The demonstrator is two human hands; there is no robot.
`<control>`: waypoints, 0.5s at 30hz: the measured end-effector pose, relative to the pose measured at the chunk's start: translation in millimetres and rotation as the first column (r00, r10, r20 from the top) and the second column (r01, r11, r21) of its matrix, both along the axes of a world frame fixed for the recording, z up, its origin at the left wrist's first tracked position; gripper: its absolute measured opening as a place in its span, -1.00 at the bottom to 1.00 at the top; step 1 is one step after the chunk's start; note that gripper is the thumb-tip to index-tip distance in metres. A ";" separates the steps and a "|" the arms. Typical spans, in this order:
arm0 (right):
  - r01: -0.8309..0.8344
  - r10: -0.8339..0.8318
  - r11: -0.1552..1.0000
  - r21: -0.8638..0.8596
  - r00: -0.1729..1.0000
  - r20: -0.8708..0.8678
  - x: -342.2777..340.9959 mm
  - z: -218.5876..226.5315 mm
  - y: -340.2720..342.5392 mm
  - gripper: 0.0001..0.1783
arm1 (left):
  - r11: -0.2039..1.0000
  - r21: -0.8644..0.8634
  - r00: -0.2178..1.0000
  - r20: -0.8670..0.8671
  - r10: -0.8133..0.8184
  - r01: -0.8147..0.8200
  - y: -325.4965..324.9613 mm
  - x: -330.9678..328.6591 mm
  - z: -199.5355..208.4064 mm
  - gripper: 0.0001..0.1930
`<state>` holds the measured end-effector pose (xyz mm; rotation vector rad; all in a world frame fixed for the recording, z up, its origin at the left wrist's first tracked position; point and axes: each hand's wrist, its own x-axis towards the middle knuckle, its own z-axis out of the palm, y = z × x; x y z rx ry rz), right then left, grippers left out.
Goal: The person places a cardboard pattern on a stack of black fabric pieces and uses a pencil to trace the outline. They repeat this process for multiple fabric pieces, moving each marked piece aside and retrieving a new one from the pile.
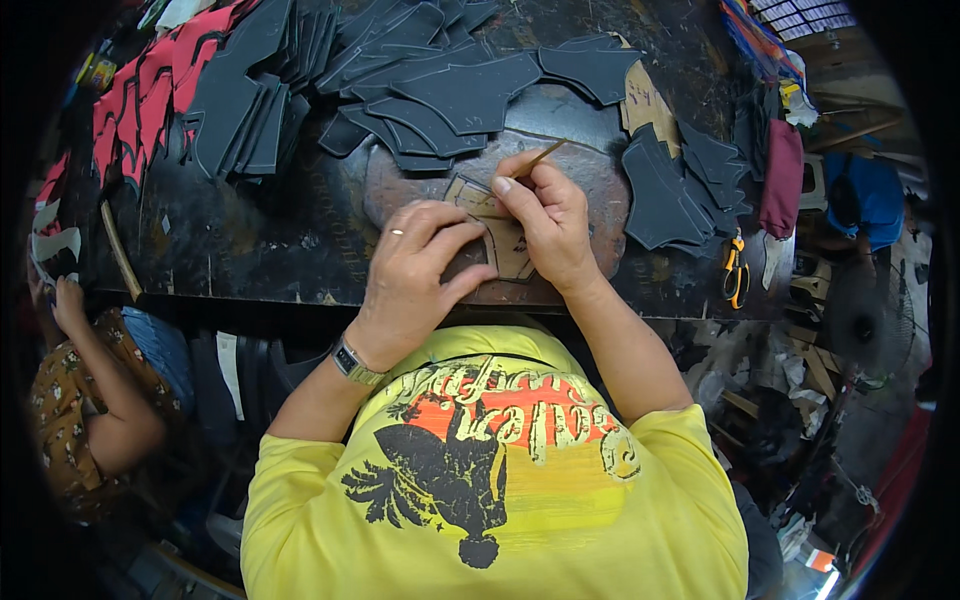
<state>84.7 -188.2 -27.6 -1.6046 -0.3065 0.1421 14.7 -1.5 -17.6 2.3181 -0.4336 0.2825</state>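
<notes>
So the work is right in front of the person, near the front edge of the dark bench: a tan template lying flat with a dark edge showing round it. Can't tell if that edge is a separate piece underneath.

Left hand is on the left side of the template, fingers bent over it, with thumb and forefinger spread apart, so it looks more like steadying than pinching. There's a ring on one finger and a watch on the wrist. Right hand is over the template's upper right, fingers closed round a thin stick that slants up to the right. Its lower end is hidden behind the hand, so no idea if it touches the template.

Dark pieces are heaped along the back, with a stack of dark cutouts to the left and red pieces beyond that. Off to the right there's a smaller dark pile just below some tan card, then orange-handled scissors near the front edge and a maroon pouch above them. A curved rod lies at the left, near a co-worker in a flowery top.
</notes>
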 end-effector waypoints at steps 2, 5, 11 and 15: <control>-0.008 0.009 1.000 -0.030 1.000 0.022 0.9 1.2 0.1 -0.89 | 0.995 0.057 0.996 0.054 0.075 -0.078 2.7 -2.1 -1.8 -0.50; -0.031 0.039 0.996 -0.085 0.994 0.100 0.8 3.4 2.6 -0.91 | 0.987 0.078 0.988 0.076 0.133 -0.139 3.7 -3.6 -4.4 -0.47; -0.037 0.054 0.994 -0.107 0.985 0.161 0.8 7.2 4.8 -0.93 | 0.990 0.070 0.992 0.055 0.117 -0.120 3.1 -4.8 -5.6 -0.42; -0.063 0.115 0.981 -0.182 0.950 0.290 0.7 6.0 4.4 -0.95 | 0.991 0.080 0.994 0.033 0.105 -0.108 -1.0 -4.2 -5.7 -0.37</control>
